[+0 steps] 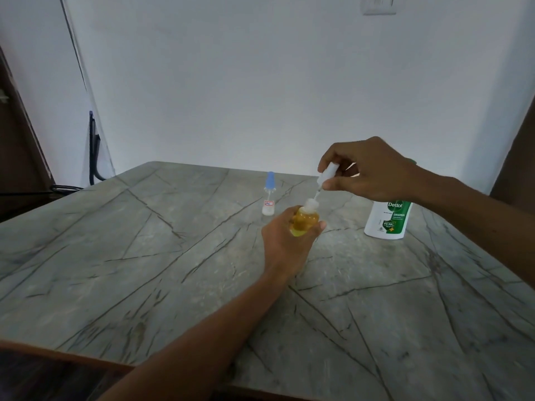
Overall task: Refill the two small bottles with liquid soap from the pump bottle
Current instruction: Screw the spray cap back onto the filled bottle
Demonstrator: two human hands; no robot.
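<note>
From the head view, your left hand (285, 235) wraps the small bottle of amber soap (304, 221), grip closed around its lower body, holding it just above the tabletop (144, 256) near the middle. The neck is open and looks nearly upright. Your right hand (373, 172) pinches a white spray cap (327, 172) with its thin dip tube (317, 195) hanging toward the bottle mouth; that grip is narrow, thumb and fingers closed on the cap.

This looks like the recapping step: the bottle appears well filled (the level sits close to the shoulder), so the tube has to go in before the cap can be turned.

To do it well, keep the bottle vertical and steady, and steer the tube tip to the centre of the opening rather than the rim, since a bent tube would smear soap on the threads. Lower slowly; the liquid is thick and a full bottle may overflow as the tube displaces it. Once the cap seats flat, twist with the right fingers while the left hand resists the turn.

The second small bottle (269, 195), with its blue cap on, stands beyond, well apart from your hands, and looks nearly empty. The pump bottle (388, 219) stands at the right, partly hidden behind your right forearm.
</note>
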